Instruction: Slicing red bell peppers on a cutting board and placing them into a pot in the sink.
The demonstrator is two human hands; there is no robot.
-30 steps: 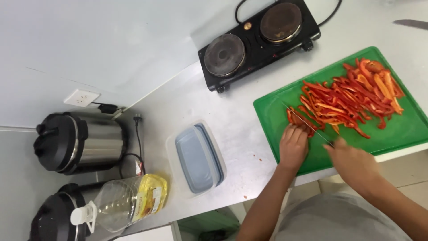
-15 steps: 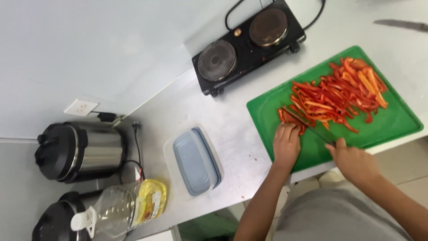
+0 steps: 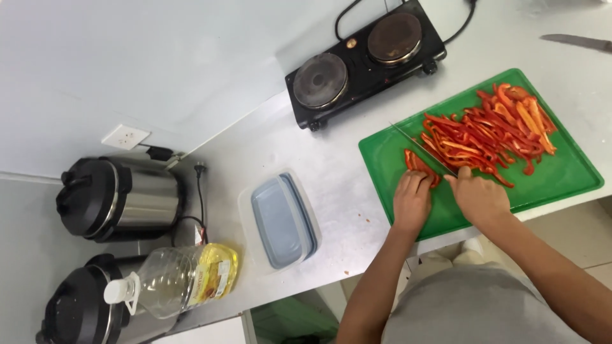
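Pepper piece (image 3: 421, 167) sits pinned under the left hand (image 3: 411, 202) on the green cutting board (image 3: 574, 175), fingers pressing it flat. Just right of that, the right hand (image 3: 479, 197) is clenched round a knife (image 3: 421, 148), whose blade now angles up past the fingers; half a second ago it wasn't showing. Beyond lies the sliced pile (image 3: 491, 134). Further left on the steel counter (image 3: 344, 191): a lidded container (image 3: 280, 220), oil bottle (image 3: 175, 280), urns (image 3: 118, 197).
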